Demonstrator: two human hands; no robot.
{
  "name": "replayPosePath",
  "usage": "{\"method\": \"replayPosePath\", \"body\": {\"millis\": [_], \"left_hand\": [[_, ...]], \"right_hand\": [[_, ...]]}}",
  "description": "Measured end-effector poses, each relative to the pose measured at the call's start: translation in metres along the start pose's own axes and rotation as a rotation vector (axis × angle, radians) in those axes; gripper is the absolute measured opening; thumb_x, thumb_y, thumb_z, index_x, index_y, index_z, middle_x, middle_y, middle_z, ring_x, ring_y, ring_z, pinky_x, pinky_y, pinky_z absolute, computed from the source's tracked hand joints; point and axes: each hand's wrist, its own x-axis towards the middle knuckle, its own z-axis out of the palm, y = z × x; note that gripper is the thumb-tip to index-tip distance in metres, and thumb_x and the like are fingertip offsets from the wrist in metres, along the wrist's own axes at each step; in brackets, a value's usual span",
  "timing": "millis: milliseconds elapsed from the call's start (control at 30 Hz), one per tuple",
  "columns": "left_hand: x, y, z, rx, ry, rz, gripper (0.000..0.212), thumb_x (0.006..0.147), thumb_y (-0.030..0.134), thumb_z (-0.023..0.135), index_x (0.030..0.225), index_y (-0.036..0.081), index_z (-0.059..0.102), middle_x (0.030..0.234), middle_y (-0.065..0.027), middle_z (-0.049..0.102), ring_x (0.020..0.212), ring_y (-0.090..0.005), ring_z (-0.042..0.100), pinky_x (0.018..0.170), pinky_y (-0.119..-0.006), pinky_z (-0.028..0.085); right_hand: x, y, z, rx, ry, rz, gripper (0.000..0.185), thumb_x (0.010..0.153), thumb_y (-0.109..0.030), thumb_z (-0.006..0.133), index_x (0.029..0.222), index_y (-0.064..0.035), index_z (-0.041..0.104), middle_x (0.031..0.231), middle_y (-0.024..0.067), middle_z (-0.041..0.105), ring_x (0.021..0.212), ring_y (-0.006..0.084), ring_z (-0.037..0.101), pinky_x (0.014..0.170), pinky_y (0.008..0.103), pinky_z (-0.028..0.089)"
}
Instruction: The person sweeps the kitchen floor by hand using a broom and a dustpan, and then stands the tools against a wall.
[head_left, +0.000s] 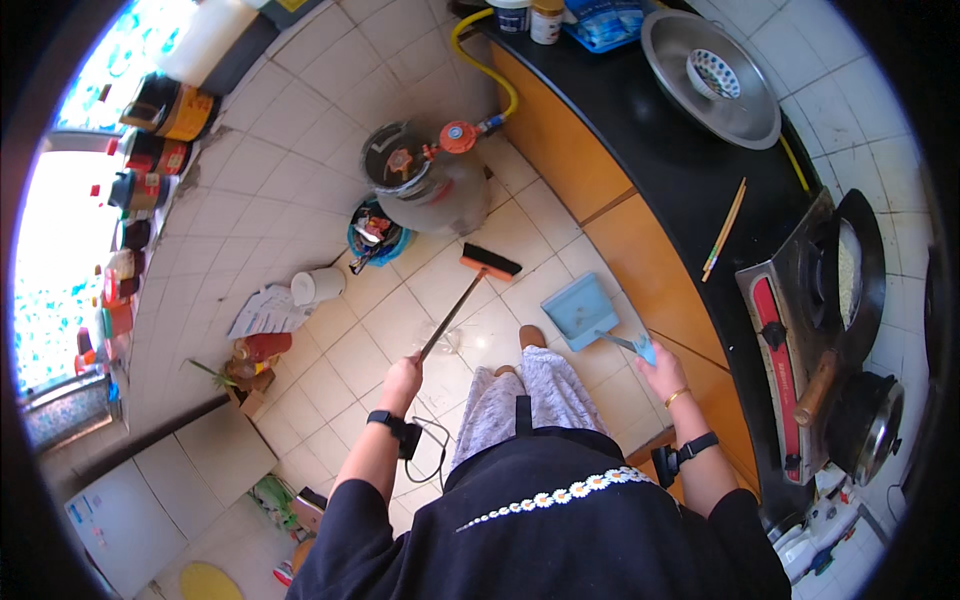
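My left hand (403, 384) is closed around the long handle of a broom (491, 262), whose orange head with black bristles rests on or just above the tiled floor, ahead and left of my feet. With my right hand (661, 369) I grip the light-blue handle end of a dustpan (581, 309). The dustpan's blue pan lies to the right of my feet, close to the orange cabinet fronts, its open side turned away from me; whether it touches the floor I cannot tell. A gap of floor separates the broom head from the pan.
A gas cylinder (439, 187) and a lined waste bin (380, 232) stand ahead by the wall. Left are a white container (318, 286) and papers. At right the black counter (667, 187) holds chopsticks (724, 229), a metal basin (660, 97) and a gas stove (772, 375) with a wok.
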Motion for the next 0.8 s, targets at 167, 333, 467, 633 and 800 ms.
{"method": "replayPosePath", "body": {"millis": [167,333,467,633,800], "left_hand": [[-0.055,-0.02,-0.027,-0.163,0.113,-0.049,0.029,0.093,0.03,0.052,0.102,0.007,0.068,0.081,-0.0256,0.063,0.078,-0.0424,0.063,0.07,-0.047,0.052],[-0.02,-0.022,-0.012,-0.165,0.151,-0.115,0.029,0.092,0.028,0.052,0.105,0.007,0.067,0.09,-0.0238,0.065,0.086,-0.0409,0.063,0.076,-0.046,0.052],[-0.006,-0.039,0.025,-0.183,0.129,-0.222,0.029,0.093,0.026,0.051,0.102,0.005,0.068,0.091,-0.0242,0.065,0.087,-0.0407,0.063,0.077,-0.044,0.052],[-0.087,-0.083,0.026,-0.085,0.096,-0.195,0.028,0.092,0.024,0.048,0.1,0.007,0.068,0.086,-0.0226,0.066,0.082,-0.0401,0.064,0.074,-0.048,0.052],[-0.138,-0.1,-0.01,-0.253,0.179,-0.314,0.027,0.09,0.023,0.055,0.108,0.006,0.068,0.089,-0.0243,0.065,0.085,-0.0383,0.065,0.075,-0.044,0.052]], "right_hand": [[0.009,-0.019,0.002,-0.054,-0.019,-0.08,0.046,0.081,-0.023,0.068,0.121,-0.0033,0.055,0.095,0.0243,0.065,0.09,0.0392,0.063,0.078,0.0433,0.051],[0.013,-0.048,0.008,-0.074,-0.031,-0.131,0.045,0.081,-0.023,0.068,0.12,-0.0024,0.056,0.096,0.0228,0.066,0.089,0.0382,0.064,0.078,0.0423,0.051],[0.017,-0.06,0.01,-0.039,-0.093,-0.106,0.045,0.081,-0.022,0.068,0.12,-0.0017,0.056,0.094,0.0226,0.066,0.089,0.0378,0.064,0.078,0.0421,0.051],[0.028,-0.067,0.027,-0.076,-0.091,-0.184,0.045,0.081,-0.022,0.068,0.12,-0.0017,0.056,0.093,0.0227,0.066,0.088,0.0381,0.064,0.078,0.0425,0.051],[0.035,-0.08,0.036,-0.082,-0.073,-0.259,0.044,0.081,-0.021,0.067,0.119,-0.0022,0.056,0.09,0.0215,0.066,0.087,0.0373,0.064,0.076,0.0422,0.051]]}}
